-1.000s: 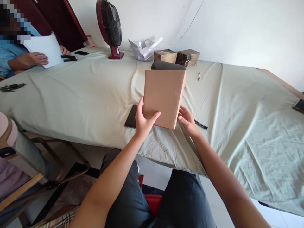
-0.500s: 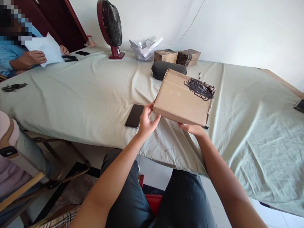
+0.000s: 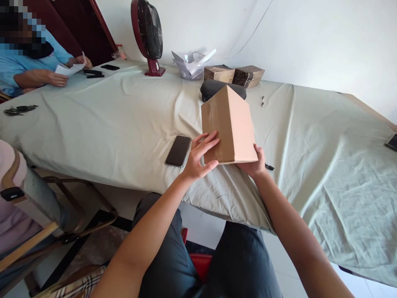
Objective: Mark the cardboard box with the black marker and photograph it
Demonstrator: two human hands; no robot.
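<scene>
Between my two hands a plain brown cardboard box [image 3: 243,124] is tilted above the cloth, one edge towards me. Clear tape runs along its left face. My left hand [image 3: 200,155] lies against that face with fingers spread and the thumb by the bottom edge. My right hand [image 3: 254,161] grips the lower right corner from beneath, its fingers partly hidden by the box. A black phone [image 3: 178,150] lies just left of my left hand. Beside my right wrist, a black pen [image 3: 269,167] shows on the cloth.
Behind the box are a black case [image 3: 211,89] and two scribbled cartons [image 3: 218,73], [image 3: 249,76]. A basket of papers [image 3: 189,69] and a fan [image 3: 151,39] stand further left. Another person's hand [image 3: 57,78] holds paper at the far left. A pale cloth [image 3: 108,124] covers the table.
The box has been turned, so its scribbled face is out of sight and plain faces show. My left fingers have moved onto its side. The other person's paper is lower.
</scene>
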